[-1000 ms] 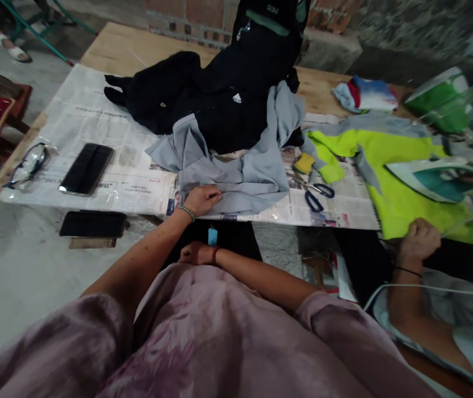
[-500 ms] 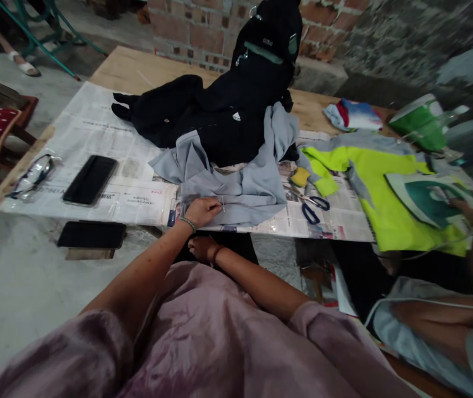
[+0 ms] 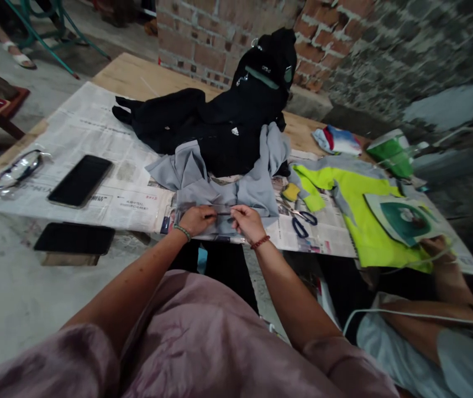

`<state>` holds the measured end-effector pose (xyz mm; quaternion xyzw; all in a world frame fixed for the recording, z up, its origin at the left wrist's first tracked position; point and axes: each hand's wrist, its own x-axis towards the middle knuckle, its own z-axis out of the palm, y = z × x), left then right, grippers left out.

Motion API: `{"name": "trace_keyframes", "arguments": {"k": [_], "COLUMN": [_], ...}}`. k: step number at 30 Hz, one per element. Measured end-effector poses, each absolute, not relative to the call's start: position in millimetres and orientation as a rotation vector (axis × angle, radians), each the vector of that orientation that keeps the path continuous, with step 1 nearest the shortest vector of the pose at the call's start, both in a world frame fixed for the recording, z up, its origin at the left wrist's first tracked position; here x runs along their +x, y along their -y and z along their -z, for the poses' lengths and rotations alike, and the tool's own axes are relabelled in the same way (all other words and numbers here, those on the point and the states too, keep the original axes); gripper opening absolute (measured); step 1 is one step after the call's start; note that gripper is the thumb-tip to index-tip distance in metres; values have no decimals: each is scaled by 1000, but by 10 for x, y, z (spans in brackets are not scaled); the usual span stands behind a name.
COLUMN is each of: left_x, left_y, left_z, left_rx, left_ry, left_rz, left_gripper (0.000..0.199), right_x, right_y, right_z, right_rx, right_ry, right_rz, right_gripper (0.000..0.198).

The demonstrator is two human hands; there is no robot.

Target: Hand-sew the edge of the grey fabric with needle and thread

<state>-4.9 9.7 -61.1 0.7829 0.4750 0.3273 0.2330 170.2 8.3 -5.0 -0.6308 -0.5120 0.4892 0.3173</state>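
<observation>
Both hands meet over a grey garment [image 3: 215, 193] spread at the table's front edge. A thin dark stick-like thing [image 3: 224, 213] spans the gap between them; its kind is too small to tell. My left hand [image 3: 195, 221], with a green bracelet at the wrist, is closed on its left end. Pinching the right end is my right hand [image 3: 248, 222], which wears a red bracelet. Dark-handled scissors [image 3: 303, 220] and a yellow sponge-like piece [image 3: 290, 192] lie to the right. A light blue piece [image 3: 202, 260] rests on the dark cloth over my lap.
A black jacket [image 3: 220, 132] and black bag [image 3: 267, 66] lie behind. At left are a phone [image 3: 81, 181], another [image 3: 74, 239] lower down, and glasses [image 3: 16, 168]. On the right, a co-worker's hand [image 3: 437, 249] is by a green iron [image 3: 406, 218] on a yellow-grey shirt [image 3: 364, 232].
My right hand has risen from my lap to the grey garment and now grips the thin stick with my left. The co-worker's hand and iron have shifted in view.
</observation>
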Motion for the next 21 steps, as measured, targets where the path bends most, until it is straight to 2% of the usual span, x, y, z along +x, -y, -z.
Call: {"name": "trace_keyframes", "arguments": {"k": [5,14,21], "left_x": [-52,-46,-42], "left_y": [-98,-98,-89], "left_z": [611,610,586], "left_rx": [2186,2208,2116], "left_ry": [-1332,-1342,-1378], "left_rz": [-862,-835,-867], "left_gripper": [18,21,15], "right_x": [1551,1480,1477], "right_y": [-255,-311,-233], "right_z": [108,200,193], "right_rx": [-1783,-1814,-1596], "right_ry": [1634,1636,1894], "right_rz": [-1232,-1256,-800], "right_gripper": [23,18,13]}}
